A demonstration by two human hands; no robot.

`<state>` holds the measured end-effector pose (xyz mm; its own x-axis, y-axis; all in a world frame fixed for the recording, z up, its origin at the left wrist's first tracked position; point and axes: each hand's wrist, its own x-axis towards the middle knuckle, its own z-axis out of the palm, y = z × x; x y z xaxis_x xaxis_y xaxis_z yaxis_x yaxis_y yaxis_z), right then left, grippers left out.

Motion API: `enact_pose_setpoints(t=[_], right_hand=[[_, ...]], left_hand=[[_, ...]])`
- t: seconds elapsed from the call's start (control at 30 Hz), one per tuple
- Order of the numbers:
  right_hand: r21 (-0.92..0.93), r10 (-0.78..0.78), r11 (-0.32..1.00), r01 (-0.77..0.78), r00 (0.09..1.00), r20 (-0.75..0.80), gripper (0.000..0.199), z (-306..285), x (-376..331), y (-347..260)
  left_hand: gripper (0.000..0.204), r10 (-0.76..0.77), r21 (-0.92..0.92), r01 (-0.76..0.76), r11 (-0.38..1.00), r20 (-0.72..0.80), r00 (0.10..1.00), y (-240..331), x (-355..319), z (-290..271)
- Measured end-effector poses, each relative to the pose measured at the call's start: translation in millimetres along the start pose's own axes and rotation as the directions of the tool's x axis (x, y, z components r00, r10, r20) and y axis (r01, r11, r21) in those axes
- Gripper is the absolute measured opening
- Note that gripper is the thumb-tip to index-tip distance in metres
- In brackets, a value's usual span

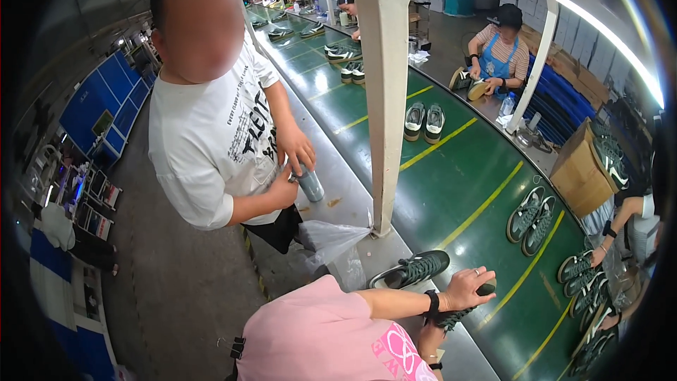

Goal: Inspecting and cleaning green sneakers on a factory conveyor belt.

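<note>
A dark green lace-up sneaker (455,318) is between my hands at the edge of the conveyor. My left hand (467,289), with a black wristband, reaches across from my pink sleeve, its fingers curled over the sneaker near a rounded dark end. Lower down, my right hand (431,341) is closed on the sneaker's near part, its fingers partly hidden. Just beyond my left arm, another dark green sneaker (422,268) with a light sole edge lies on the metal ledge and the belt's rim.
A green conveyor belt (469,187) with yellow lines carries several pairs of sneakers (531,219). A white post (386,113) rises from the metal ledge. At left stands a person in a white shirt (204,137), holding a grey cylinder (310,185). Co-workers handle shoes across the belt.
</note>
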<state>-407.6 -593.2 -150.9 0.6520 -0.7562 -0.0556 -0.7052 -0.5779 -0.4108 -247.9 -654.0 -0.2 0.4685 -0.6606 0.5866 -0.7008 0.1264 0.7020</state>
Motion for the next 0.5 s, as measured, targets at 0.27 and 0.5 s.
enact_pose_setpoints(t=[0.27,0.5], right_hand=[[0.063,-0.093,0.992,0.112,0.964,-0.248,0.014,-6,-13,-7],[-0.164,-0.034,0.986,0.040,0.999,0.040,0.020,37,5,22]], left_hand=[[0.049,0.011,0.000,-0.011,1.000,-0.050,0.999,1,-1,-4],[0.048,0.092,-0.055,-0.094,0.994,-0.027,0.995,11,3,-1]])
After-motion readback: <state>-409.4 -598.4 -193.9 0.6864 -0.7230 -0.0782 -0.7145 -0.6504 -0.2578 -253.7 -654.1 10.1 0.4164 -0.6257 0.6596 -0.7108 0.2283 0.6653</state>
